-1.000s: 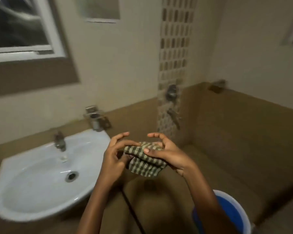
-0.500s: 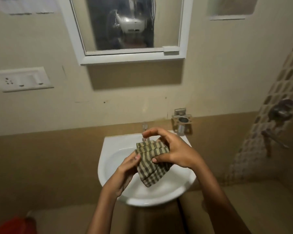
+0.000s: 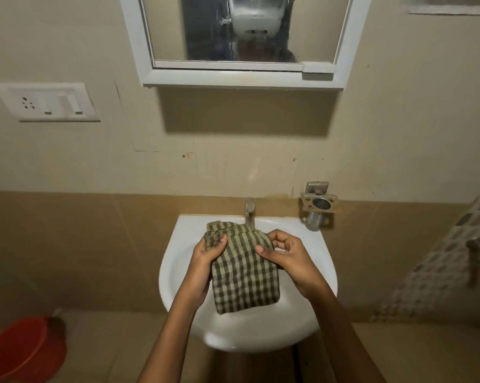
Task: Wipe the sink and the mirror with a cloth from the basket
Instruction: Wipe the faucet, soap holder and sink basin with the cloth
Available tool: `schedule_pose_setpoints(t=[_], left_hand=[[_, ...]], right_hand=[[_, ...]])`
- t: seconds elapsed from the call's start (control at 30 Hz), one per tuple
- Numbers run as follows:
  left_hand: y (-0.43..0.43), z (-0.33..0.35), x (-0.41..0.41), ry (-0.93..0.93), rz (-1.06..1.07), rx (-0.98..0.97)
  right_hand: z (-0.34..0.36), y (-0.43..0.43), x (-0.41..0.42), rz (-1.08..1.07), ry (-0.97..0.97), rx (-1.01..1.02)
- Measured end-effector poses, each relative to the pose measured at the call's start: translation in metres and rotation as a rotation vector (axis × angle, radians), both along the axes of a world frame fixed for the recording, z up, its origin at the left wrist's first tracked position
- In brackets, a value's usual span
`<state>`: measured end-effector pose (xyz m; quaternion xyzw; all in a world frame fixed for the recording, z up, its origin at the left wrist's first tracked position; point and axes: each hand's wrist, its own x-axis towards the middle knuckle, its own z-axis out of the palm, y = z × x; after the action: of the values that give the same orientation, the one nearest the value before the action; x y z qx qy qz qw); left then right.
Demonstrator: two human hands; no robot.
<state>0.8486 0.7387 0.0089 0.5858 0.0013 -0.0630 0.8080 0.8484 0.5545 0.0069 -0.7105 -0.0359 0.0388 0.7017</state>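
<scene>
Cloth, green-checked and folded, held above the white sink. Left hand pinches its left edge, thumb on top; right hand grips its right edge with curled fingers. Beyond the fingertips: tap; higher, mirror.

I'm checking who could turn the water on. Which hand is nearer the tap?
The right hand. It holds the checked cloth just below and right of the tap. The left hand grips the cloth's other edge, further down-left.
</scene>
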Motion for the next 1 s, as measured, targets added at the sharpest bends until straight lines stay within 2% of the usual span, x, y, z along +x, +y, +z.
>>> schedule_pose_setpoints(t=[0.07,0.13,0.23,0.27,0.4,0.5,0.63,0.73,0.87,1.0], left_hand=[[-0.008,-0.004,0.009,0.003,0.012,-0.009],[-0.020,-0.010,0.016,0.057,0.011,-0.103],[-0.037,-0.021,0.024,0.117,0.007,-0.217],[-0.040,-0.025,0.025,0.101,0.011,-0.159],[-0.053,-0.031,0.038,-0.139,-0.081,0.359],[-0.075,-0.023,0.051,-0.207,-0.285,0.357],[-0.115,-0.036,0.070,-0.276,-0.198,0.535],[-0.138,-0.056,0.072,-0.355,-0.328,0.605],[-0.163,-0.071,0.060,-0.270,-0.565,0.551],[-0.175,-0.074,0.068,-0.154,-0.620,0.520]], right_hand=[[0.006,-0.004,0.011,-0.022,-0.145,-0.054],[0.013,-0.006,0.019,-0.007,-0.244,-0.143],[0.029,-0.016,0.026,0.052,-0.369,-0.396],[0.034,-0.023,0.028,0.080,-0.411,-0.499],[0.047,-0.054,0.043,0.206,-0.460,-0.773],[0.044,-0.072,0.056,0.293,-0.459,-0.902],[0.024,-0.108,0.053,0.246,-0.369,-0.840],[0.007,-0.147,0.039,0.216,-0.085,-0.792],[-0.003,-0.188,0.025,0.292,0.110,-0.860],[-0.004,-0.204,0.033,0.247,0.092,-0.857]])
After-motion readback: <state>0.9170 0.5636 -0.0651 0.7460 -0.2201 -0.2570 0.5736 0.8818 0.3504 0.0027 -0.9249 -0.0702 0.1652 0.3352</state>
